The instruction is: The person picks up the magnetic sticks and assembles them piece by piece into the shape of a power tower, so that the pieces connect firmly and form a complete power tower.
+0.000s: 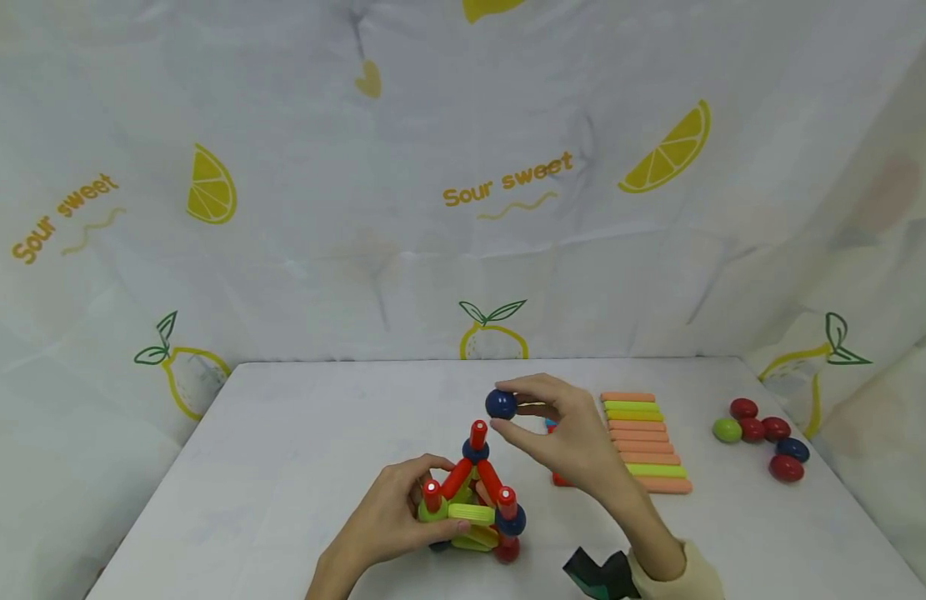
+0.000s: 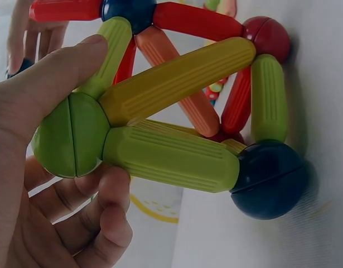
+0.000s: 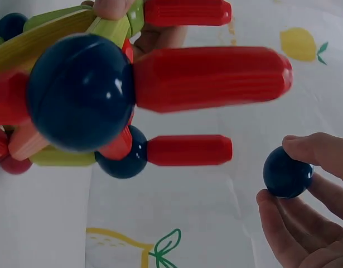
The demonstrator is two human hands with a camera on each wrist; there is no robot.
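Observation:
My left hand [image 1: 387, 521] grips the near left side of a frame [image 1: 472, 514] built of coloured sticks and balls. In the left wrist view its thumb and fingers curl around the frame's green ball [image 2: 71, 134]. Three red sticks stand upright from the frame's top balls; one red stick [image 3: 210, 78] shows large in the right wrist view. Between thumb and fingertips my right hand [image 1: 563, 429] pinches a dark blue ball [image 1: 500, 405]. It holds this ball above and slightly right of the rear red stick [image 1: 478, 434], apart from it.
Orange, green and yellow sticks [image 1: 643, 435] lie in a row to the right. Farther right are loose red balls [image 1: 787, 468], a green ball [image 1: 728, 430] and a blue ball [image 1: 793, 450]. Red and blue pieces [image 1: 560, 481] are partly hidden behind my right hand. A printed curtain [image 1: 402, 208] hangs behind the table.

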